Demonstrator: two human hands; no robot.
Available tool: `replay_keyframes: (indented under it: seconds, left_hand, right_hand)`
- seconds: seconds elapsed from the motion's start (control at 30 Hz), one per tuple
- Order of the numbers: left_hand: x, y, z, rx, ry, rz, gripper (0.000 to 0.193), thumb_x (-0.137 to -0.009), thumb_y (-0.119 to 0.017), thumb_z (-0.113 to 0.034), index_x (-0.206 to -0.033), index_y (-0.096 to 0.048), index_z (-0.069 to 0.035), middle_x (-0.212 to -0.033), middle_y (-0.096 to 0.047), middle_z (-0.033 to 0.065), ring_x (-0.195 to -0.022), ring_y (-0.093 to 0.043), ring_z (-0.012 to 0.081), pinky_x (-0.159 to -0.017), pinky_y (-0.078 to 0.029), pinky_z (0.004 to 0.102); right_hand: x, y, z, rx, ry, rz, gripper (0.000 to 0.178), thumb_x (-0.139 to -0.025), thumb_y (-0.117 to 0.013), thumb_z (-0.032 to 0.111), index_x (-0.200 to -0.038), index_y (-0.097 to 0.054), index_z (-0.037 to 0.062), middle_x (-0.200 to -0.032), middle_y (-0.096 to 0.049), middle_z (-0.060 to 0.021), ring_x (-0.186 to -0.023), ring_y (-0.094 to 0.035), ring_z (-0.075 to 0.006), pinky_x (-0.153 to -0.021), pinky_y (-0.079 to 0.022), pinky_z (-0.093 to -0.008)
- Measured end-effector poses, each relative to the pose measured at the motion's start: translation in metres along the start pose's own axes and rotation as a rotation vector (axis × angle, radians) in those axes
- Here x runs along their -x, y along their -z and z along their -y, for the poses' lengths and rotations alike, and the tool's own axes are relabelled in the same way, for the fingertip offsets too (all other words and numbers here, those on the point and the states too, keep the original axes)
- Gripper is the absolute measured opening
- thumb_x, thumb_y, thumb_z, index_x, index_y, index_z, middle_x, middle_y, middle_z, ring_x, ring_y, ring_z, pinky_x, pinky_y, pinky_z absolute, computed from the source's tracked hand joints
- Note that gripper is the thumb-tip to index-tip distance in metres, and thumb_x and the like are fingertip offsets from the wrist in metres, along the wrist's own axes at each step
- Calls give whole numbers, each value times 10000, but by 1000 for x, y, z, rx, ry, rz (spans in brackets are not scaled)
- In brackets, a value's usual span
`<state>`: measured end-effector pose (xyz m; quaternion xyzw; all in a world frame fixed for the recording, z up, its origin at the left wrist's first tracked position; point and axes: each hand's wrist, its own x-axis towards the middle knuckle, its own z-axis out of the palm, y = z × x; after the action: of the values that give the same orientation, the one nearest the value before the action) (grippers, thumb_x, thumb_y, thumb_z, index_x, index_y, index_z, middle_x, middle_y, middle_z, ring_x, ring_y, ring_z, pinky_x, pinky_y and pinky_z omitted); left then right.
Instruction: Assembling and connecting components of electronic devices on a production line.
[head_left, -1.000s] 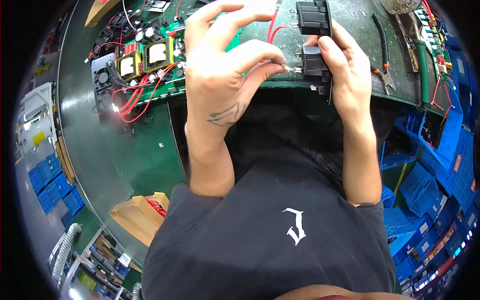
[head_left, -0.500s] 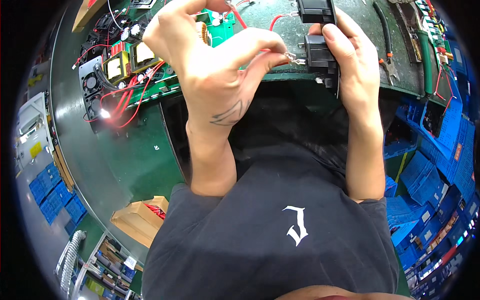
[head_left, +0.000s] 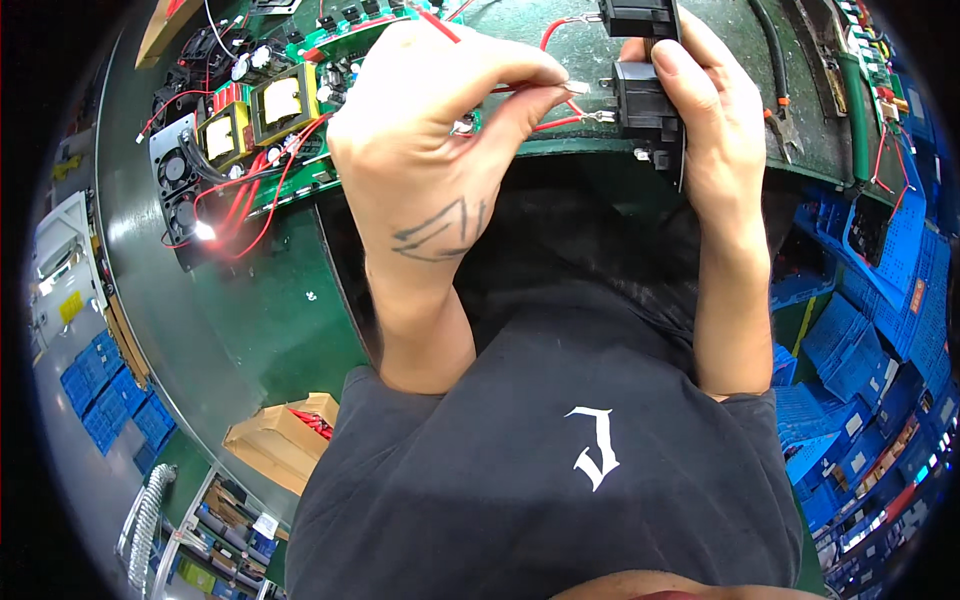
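My right hand [head_left: 722,130] grips a black panel with socket housings [head_left: 648,98], its thumb over the face and metal tabs pointing left. Between thumb and forefinger, my left hand [head_left: 425,130] pinches a red wire with a metal crimp terminal [head_left: 577,88]. That terminal's tip is close to a tab on the lower housing; whether they touch I cannot tell. Just below, a second red wire [head_left: 558,125] ends in a terminal on another tab. Another red wire [head_left: 552,33] runs to the upper housing. The left palm and its other fingers hide part of the wires.
A green circuit board with yellow-wrapped transformers [head_left: 282,105] and small fans [head_left: 176,170] lies at the left of the bench. On the right are cutting pliers [head_left: 782,130] and a green-handled tool [head_left: 852,120]. Blue crates [head_left: 845,340] stand beyond; an open cardboard box [head_left: 270,440] sits lower left.
My left hand has let go of the lower terminal, which now sits at its tab, and pinches another wire's terminal slightly higher. The panel has shifted slightly right.
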<state>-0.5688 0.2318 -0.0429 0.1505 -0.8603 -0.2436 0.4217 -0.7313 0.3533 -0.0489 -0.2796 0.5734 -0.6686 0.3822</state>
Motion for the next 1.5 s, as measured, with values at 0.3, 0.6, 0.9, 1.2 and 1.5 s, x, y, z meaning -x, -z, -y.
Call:
replay_keyframes:
  seconds: [0.3, 0.6, 0.9, 1.2, 1.5]
  left_hand:
    - [-1, -2, -11, -95, 86, 28, 229, -700, -867, 50, -893, -799, -54, -862, -708, 32, -805, -629, 129, -617, -443, 249]
    - [-1, -6, -6, 17, -8, 10, 212, -761, -827, 69, -953, -803, -18, -856, -731, 76, -813, -683, 183, -736, -527, 280]
    - [-3, -6, -14, -49, 70, 4, 243, -768, -823, 68, -994, -803, -19, -877, -719, 67, -788, -635, 138, -737, -506, 246]
    - [-3, -12, -7, 26, -3, 10, 236, -756, -828, 67, -965, -808, -43, -829, -675, 47, -744, -626, 137, -690, -493, 239]
    - [-5, -8, -16, -133, 79, 105, 197, -766, -838, 12, -953, -796, -32, -862, -683, 61, -774, -618, 142, -707, -484, 261]
  right_hand:
    - [1, -7, 0, -52, 7, 10, 500, -988, -599, 124, -1431, -489, -81, -1074, -687, -63, -916, -628, -84, -829, -505, -229]
    - [-1, -8, 5, -3, -59, -22, 419, -981, -595, 76, -1366, -542, -79, -1046, -674, -49, -884, -594, -68, -787, -468, -205]
    - [0, -6, 5, -12, 30, 5, 444, -987, -593, 69, -1399, -528, -82, -1070, -669, -39, -887, -572, -55, -771, -454, -199]
    - [0, -3, -5, -66, 64, -4, 477, -989, -608, 63, -1433, -506, -78, -1061, -646, -16, -876, -551, -48, -762, -447, -198]
    - [-36, 6, -58, -524, 692, 372, 474, -987, -631, 87, -1414, -514, -82, -921, -609, 15, -794, -509, -34, -701, -423, -198]
